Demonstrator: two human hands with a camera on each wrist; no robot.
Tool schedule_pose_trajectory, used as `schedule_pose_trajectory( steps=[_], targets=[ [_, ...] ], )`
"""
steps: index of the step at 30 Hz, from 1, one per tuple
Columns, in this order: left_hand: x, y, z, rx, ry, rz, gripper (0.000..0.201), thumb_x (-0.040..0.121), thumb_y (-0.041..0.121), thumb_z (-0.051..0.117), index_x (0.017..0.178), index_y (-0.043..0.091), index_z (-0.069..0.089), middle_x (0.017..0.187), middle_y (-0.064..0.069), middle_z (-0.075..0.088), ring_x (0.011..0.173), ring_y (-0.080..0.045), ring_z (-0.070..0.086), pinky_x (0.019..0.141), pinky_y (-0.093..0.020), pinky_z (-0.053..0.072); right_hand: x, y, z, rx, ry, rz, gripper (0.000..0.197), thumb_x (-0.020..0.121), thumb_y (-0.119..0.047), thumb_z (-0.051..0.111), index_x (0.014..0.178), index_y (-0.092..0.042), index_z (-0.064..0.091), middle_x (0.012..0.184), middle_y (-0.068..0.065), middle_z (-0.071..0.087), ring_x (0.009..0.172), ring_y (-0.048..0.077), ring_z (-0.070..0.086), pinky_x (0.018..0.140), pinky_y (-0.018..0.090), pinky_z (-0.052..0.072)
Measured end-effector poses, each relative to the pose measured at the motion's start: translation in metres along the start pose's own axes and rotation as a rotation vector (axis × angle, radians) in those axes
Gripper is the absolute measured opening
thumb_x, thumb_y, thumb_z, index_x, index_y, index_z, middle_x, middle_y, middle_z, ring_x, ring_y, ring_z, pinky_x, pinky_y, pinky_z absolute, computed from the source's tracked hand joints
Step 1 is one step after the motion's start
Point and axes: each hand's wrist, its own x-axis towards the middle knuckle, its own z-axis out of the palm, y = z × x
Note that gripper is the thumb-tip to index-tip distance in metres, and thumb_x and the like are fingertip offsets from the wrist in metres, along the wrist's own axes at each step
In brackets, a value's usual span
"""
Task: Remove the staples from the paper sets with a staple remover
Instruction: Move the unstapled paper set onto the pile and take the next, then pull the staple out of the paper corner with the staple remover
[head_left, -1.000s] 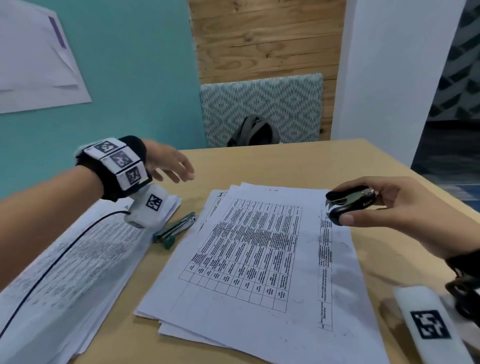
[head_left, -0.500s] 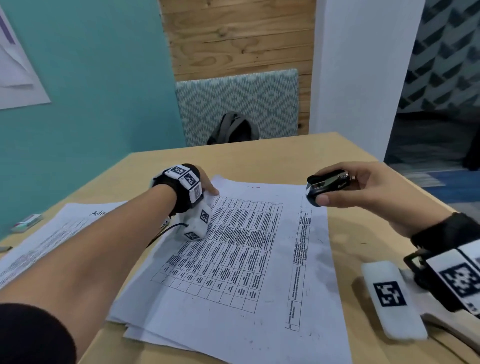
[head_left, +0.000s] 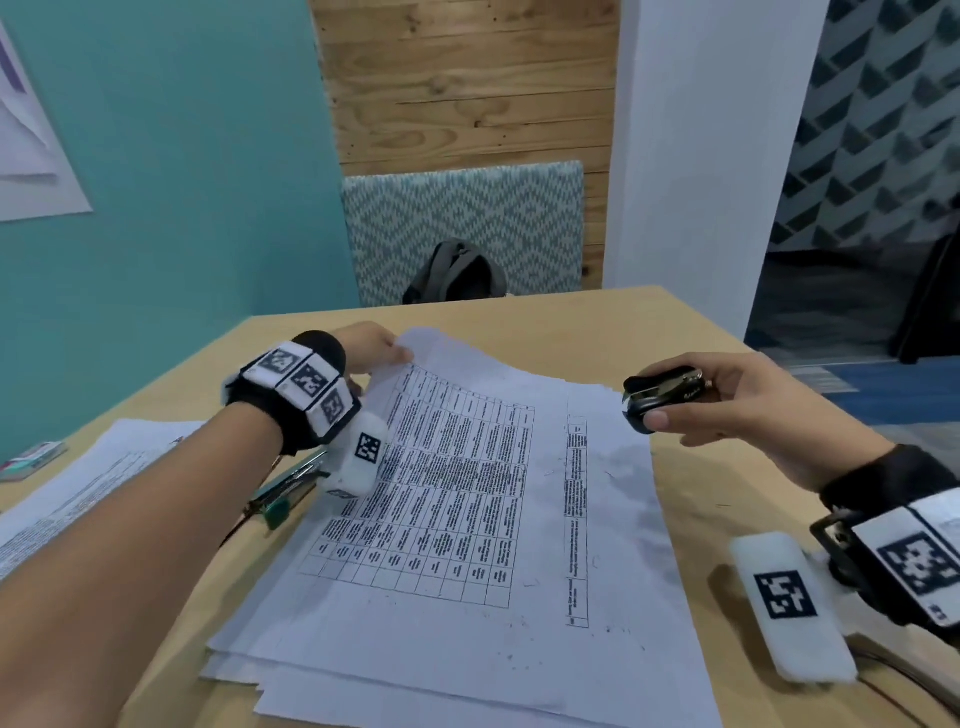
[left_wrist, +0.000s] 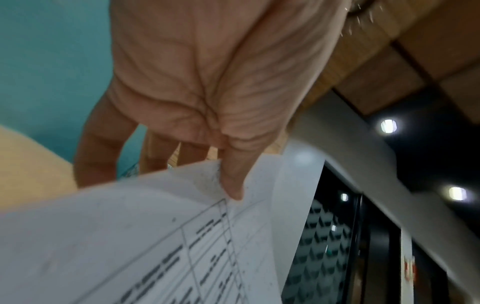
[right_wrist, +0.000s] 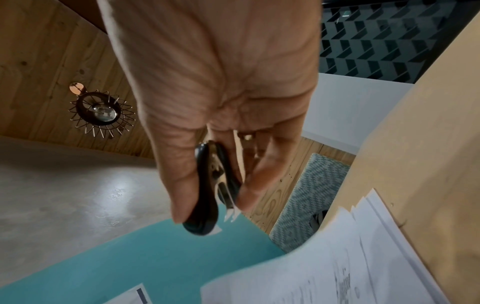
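Two hands work above the tabletop. The left hand pinches the far left corner of the top paper set, thumb on top and fingers underneath (the left wrist view shows the thumb pressed onto the sheet), lifting that corner clear of the sheets below. The right hand has its grip pressed together on the staple remover, thumb below and fingers above, held in the air over the paper's far right edge. The remover's long axis runs left to right, claws pointing left toward the lifted corner. Bare tabletop lies open beyond the papers. A green stapler lies beside the stack's left edge.
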Motion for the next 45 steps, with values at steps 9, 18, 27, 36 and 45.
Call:
schedule_pose_trajectory(
  steps=[9, 18, 27, 36, 45],
  targets=[
    [-0.021, -0.014, -0.021, -0.909, -0.105, 0.277, 0.022, 0.096, 0.013, 0.040, 0.097, 0.004, 0.060, 0.082, -0.006, 0.074, 0.070, -0.015, 0.071, 0.062, -0.029, 0.058, 0.029, -0.002, 0.016, 0.112, -0.009, 0.148, 0.048, 0.058, -0.034, 0.077, 0.101, -0.013, 0.069, 0.091, -0.005, 0.071, 0.085, 0.003, 0.065, 0.060, 0.012, 0.045],
    [-0.021, -0.015, -0.032, -1.071, -0.065, 0.483, 0.030, 0.065, 0.031, 0.071, 0.089, 0.013, 0.073, 0.084, -0.002, 0.075, 0.073, -0.013, 0.071, 0.057, -0.028, 0.057, 0.065, -0.021, 0.014, 0.491, 0.079, 0.132, 0.067, 0.022, -0.035, 0.095, 0.083, -0.016, 0.072, 0.079, 0.001, 0.074, 0.073, 0.009, 0.071, 0.042, 0.011, 0.045],
    [-0.026, -0.009, -0.060, -1.135, 0.081, 0.734, 0.049, 0.055, 0.045, 0.082, 0.095, 0.018, 0.071, 0.097, 0.002, 0.073, 0.091, -0.012, 0.069, 0.073, -0.031, 0.057, 0.087, -0.063, 0.004, 0.351, 0.030, -0.159, 0.085, 0.022, -0.048, 0.093, 0.097, -0.018, 0.068, 0.089, -0.003, 0.074, 0.081, 0.006, 0.069, 0.062, 0.015, 0.053],
    [-0.055, 0.034, -0.105, -1.368, 0.270, 1.000, 0.068, 0.055, 0.037, 0.087, 0.110, 0.008, 0.060, 0.120, -0.013, 0.058, 0.120, -0.027, 0.051, 0.104, -0.050, 0.039, 0.076, -0.129, -0.010, 0.310, -0.001, -0.588, 0.048, 0.046, -0.031, 0.089, 0.090, -0.020, 0.076, 0.091, -0.003, 0.075, 0.079, 0.012, 0.070, 0.076, 0.023, 0.052],
    [-0.059, 0.009, -0.027, -0.863, 0.035, 0.933, 0.031, 0.087, 0.011, 0.057, 0.084, 0.036, 0.075, 0.088, 0.015, 0.073, 0.083, 0.001, 0.067, 0.073, -0.015, 0.051, 0.016, -0.038, -0.005, 0.253, -0.072, -0.328, 0.065, 0.034, -0.036, 0.093, 0.095, -0.023, 0.076, 0.094, 0.002, 0.074, 0.078, 0.013, 0.068, 0.061, 0.018, 0.051]
  ],
)
